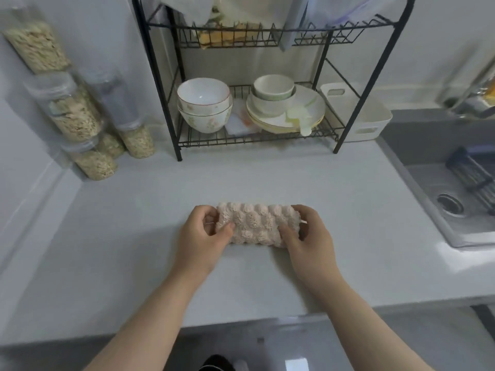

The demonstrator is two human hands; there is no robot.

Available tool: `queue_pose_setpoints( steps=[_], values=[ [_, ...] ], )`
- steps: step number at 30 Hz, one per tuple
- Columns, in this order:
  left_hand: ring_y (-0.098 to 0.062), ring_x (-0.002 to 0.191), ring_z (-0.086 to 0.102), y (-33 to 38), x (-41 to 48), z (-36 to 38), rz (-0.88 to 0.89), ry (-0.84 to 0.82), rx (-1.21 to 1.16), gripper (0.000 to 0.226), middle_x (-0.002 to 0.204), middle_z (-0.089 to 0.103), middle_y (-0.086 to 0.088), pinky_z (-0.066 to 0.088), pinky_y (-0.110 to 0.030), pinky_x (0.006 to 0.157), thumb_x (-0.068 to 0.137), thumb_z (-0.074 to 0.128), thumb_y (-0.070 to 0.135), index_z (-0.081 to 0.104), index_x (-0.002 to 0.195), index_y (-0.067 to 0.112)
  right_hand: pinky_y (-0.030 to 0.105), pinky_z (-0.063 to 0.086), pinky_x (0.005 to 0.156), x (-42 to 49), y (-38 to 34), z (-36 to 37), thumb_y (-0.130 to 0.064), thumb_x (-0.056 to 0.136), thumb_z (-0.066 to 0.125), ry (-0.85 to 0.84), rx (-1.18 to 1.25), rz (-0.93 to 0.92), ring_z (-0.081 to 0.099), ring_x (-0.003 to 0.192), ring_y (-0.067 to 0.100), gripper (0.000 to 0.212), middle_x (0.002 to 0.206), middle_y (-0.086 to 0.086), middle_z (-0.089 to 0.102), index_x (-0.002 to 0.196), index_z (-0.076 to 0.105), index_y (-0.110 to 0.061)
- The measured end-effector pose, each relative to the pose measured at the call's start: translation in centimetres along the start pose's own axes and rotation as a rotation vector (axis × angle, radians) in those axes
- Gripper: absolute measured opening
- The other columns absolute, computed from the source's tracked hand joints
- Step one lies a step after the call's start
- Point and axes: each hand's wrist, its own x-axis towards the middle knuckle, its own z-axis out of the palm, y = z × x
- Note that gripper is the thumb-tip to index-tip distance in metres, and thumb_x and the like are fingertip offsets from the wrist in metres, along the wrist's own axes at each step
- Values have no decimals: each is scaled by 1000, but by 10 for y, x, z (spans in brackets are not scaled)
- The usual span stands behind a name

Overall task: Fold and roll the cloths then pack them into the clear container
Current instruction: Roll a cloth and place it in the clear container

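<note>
A pale pink, bumpy cloth (255, 224) lies rolled or folded into a short thick bundle on the white counter (134, 236), lengthwise left to right. My left hand (205, 238) grips its left end, thumb on top and fingers curled round the end. My right hand (308, 236) grips its right end the same way. No clear packing container is recognisable near the cloth.
A black wire dish rack (171, 103) with bowls (203, 103) and plates (289, 111) stands at the back. Clear jars of grain (77, 116) stand at the back left. A white plastic basket (359, 113) sits beside the rack. A sink (455, 199) lies to the right.
</note>
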Motion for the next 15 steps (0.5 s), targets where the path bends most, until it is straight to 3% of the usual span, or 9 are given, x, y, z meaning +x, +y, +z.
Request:
queue_pose_setpoints(
  steps=[4,7,9,12,15],
  values=[
    [-9,70,55,8,4,2,-158,-62,6,25,80,60,0,44,-22,65,78,75,8,53,85,17,28,48,87,0,-11,8,-22,92,60,15,-86,118,60,98,10,31,110,-8,62,123,54,-22],
    [-13,67,52,24,9,1,-262,-67,28,25,75,58,-1,40,-17,59,76,76,6,52,83,13,29,47,92,6,-28,9,-19,92,59,-23,-76,275,58,106,15,34,116,-4,60,126,50,-16],
    [-13,65,49,38,14,-3,-361,-93,-8,25,74,55,-1,38,-16,55,77,75,3,52,81,12,27,49,82,10,-43,5,-16,89,63,-8,-33,430,61,97,18,26,106,-2,64,114,59,-12],
    [-18,74,59,60,20,-11,-517,-182,-170,29,87,62,-10,52,-32,71,71,81,9,56,87,9,22,48,58,14,-73,-17,-9,82,63,38,146,516,62,70,20,5,75,-3,69,83,68,-9],
    [-24,87,67,97,25,-13,-508,-229,-374,29,95,66,-15,57,-44,84,75,79,5,58,94,3,20,51,59,14,-110,-55,-6,83,65,108,330,465,70,79,18,15,86,0,74,92,72,-15]
  ],
)
